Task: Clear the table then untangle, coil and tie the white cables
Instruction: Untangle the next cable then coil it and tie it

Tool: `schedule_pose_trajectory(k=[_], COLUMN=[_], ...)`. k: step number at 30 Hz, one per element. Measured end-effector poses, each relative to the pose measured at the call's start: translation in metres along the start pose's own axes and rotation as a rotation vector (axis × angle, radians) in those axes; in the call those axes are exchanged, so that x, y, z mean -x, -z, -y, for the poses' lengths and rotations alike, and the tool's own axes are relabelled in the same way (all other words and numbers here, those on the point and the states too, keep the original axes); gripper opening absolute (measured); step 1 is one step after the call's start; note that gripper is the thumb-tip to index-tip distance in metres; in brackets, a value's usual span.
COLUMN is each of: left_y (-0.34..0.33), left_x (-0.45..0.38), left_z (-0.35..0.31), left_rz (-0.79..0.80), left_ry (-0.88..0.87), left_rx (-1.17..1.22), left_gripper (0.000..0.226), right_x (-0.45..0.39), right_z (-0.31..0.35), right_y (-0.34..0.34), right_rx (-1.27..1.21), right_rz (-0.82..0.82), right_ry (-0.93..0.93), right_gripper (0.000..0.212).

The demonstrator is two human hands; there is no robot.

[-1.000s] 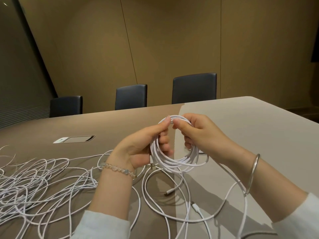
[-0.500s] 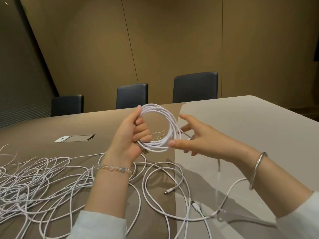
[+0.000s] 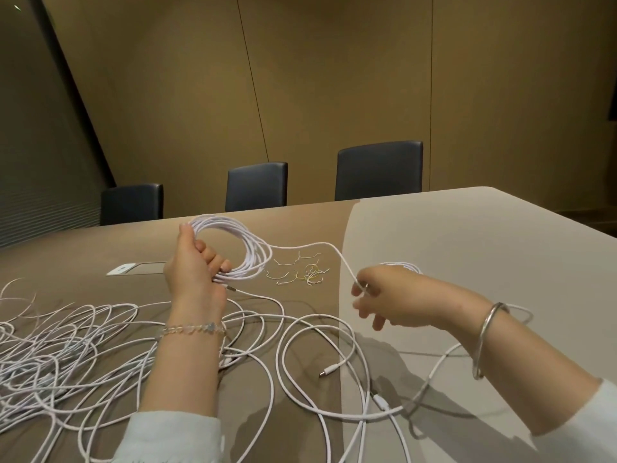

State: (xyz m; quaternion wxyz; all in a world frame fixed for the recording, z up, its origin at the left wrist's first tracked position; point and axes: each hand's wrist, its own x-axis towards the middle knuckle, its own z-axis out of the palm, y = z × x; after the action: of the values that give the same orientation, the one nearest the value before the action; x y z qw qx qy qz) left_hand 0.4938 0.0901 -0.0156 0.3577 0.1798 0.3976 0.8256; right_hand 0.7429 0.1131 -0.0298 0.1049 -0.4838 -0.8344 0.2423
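Right hand (image 3: 397,300) now drawn away from coil (image 3: 245,250), cable taut.

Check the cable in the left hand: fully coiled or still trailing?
Partly coiled. The left hand grips a coil, but a loose strand runs from it to the right hand.

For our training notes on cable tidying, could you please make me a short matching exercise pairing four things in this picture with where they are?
Things:
1. coiled cable
2. twist ties
3. tangled cables
4. silver bangle

Places:
A. lying loose on the table beyond and between the hands
B. on the right wrist
C. held up by the left hand
D. spread on the table at the left

Pairs: 1-C, 2-A, 3-D, 4-B
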Motion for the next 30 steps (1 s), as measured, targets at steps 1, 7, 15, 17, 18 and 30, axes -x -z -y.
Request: schedule_pose_trajectory(k=[1, 7, 15, 17, 18, 30], left_y=[0.001, 0.0, -0.017, -0.024, -0.028, -0.051], left_x=[-0.001, -0.001, 0.008, 0.014, 0.019, 0.071], left_z=[0.0, 0.001, 0.014, 0.023, 0.027, 0.035], left_rz=[-0.033, -0.189, 0.192, 0.351, 0.426, 0.887], left_ry=[-0.008, -0.059, -0.053, -0.061, -0.061, 0.278], left_rx=[-0.009, -0.102, -0.472, -0.573, -0.626, -0.653], left_gripper=[0.048, 0.042, 0.038, 0.037, 0.036, 0.043], right_x=[0.0, 0.014, 0.033, 0.033, 0.033, 0.023], right_z=[0.002, 0.02, 0.038, 0.04, 0.04, 0.018], right_y=[0.001, 0.003, 0.01, 0.012, 0.014, 0.034], right_rx=[0.036, 0.134, 0.188, 0.153, 0.116, -0.325], right_rz=[-0.061, -0.334, -0.433, -0.5, -0.523, -0.773], right_ry=[0.015, 0.199, 0.485, 0.535, 0.555, 0.504], right_gripper=[0.022, 0.011, 0.013, 0.014, 0.014, 0.013])
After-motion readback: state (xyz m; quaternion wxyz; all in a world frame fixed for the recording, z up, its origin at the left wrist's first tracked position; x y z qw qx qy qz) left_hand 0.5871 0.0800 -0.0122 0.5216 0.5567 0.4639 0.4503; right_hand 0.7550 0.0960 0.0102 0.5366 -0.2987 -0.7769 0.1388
